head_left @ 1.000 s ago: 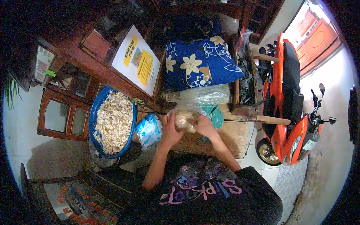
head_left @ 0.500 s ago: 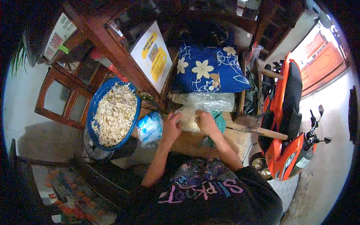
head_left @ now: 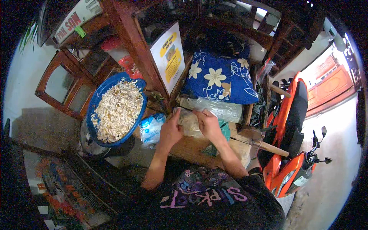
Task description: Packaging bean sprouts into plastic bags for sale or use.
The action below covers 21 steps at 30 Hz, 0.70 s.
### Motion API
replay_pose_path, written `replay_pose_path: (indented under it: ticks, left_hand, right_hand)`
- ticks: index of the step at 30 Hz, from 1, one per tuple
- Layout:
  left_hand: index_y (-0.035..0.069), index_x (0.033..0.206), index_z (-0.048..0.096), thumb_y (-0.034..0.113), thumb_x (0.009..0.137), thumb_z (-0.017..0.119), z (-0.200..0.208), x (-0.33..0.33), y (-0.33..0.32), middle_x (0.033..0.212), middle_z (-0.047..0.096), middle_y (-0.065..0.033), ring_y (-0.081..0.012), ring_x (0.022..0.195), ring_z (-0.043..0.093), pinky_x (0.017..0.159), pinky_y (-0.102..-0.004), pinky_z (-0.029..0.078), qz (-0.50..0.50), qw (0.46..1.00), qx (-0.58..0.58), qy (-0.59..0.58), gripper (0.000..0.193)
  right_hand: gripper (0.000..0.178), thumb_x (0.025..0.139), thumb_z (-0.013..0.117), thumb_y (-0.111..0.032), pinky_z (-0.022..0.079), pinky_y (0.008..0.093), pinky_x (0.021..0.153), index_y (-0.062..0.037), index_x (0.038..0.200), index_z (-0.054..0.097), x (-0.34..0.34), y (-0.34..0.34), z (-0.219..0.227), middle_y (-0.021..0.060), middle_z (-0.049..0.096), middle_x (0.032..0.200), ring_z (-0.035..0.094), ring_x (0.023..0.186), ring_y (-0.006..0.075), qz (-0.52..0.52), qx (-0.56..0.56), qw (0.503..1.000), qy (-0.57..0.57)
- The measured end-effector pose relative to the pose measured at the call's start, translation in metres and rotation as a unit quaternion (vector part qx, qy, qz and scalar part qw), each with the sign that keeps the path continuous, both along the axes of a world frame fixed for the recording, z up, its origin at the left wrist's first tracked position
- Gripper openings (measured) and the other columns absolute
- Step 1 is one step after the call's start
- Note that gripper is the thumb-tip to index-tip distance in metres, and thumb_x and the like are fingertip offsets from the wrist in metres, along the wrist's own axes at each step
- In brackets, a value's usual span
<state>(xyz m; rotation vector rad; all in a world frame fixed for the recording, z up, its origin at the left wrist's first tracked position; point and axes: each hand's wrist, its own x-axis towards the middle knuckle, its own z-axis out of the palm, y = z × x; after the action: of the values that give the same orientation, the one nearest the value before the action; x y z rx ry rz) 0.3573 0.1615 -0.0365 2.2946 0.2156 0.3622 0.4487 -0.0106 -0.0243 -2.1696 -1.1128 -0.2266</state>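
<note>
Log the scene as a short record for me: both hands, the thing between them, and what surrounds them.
Left hand: pinching the left side of a clear plastic bag
Right hand: pinching the right side of it
Bag contents: pale; kind unclear
Below: light-brown wooden tabletop
Left: blue-and-white plastic packet; farther left, round blue plastic tub heaped with pale shreds
Beyond hands: crinkled clear plastic packaging, then blue fabric cushion with cream flowers
Far right: orange-and-black motorbike
</note>
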Motion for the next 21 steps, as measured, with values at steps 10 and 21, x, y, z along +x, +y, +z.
replay_pose_path:
  ticks: [10,21]
  left_hand:
    - [0.006,0.12,0.058,0.002,0.074,0.061,0.0,-0.005,0.013,0.109,0.061,-0.0181,-0.0358,0.098,0.059,0.09,-0.0392,0.047,-0.129,0.989,0.013,-0.072,0.046]
    - [0.003,0.106,0.066,0.007,0.077,0.066,-0.011,0.025,-0.006,0.101,0.064,-0.016,-0.0293,0.085,0.064,0.07,-0.0348,0.051,-0.027,0.982,-0.114,-0.148,0.029]
  right_hand:
    - [0.017,0.092,0.056,-0.014,0.04,0.0224,0.06,-0.0081,0.108,0.058,-0.003,0.0,0.037,-0.0022,0.056,0.081,0.05,0.073,0.0071,0.037,0.19,0.857,0.477]
    - [0.018,0.091,0.052,-0.011,0.048,0.0325,0.072,-0.0018,0.102,0.062,-0.01,0.001,0.024,0.0193,0.065,0.087,0.063,0.077,0.0261,0.035,-0.016,0.998,0.049]
